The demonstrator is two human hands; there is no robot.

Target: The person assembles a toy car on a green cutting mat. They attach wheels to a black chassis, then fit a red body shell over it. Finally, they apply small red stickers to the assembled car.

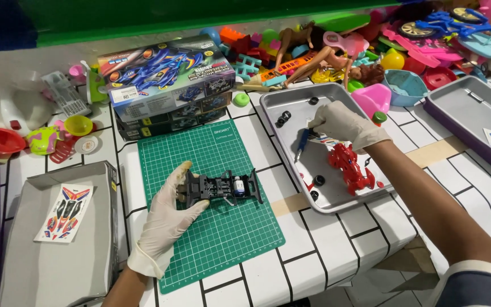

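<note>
At frame centre, a gloved left hand [166,213] grips a light, rigid black toy-car chassis [223,187] by its end on the green cutting mat [217,244]; the right hand [342,124] pinches a blue screwdriver [302,143] over the metal tray [291,99].

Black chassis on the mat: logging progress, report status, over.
Left hand grips black chassis on green mat. Right hand holds blue tool over metal tray. Nothing blocking.

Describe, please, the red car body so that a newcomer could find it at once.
Start at the green cutting mat and look right to the metal tray beside it. The red car body lies near the tray's front right corner, just below the right hand. It is the tray's only large red piece; the wheels around it are small and black.
</note>
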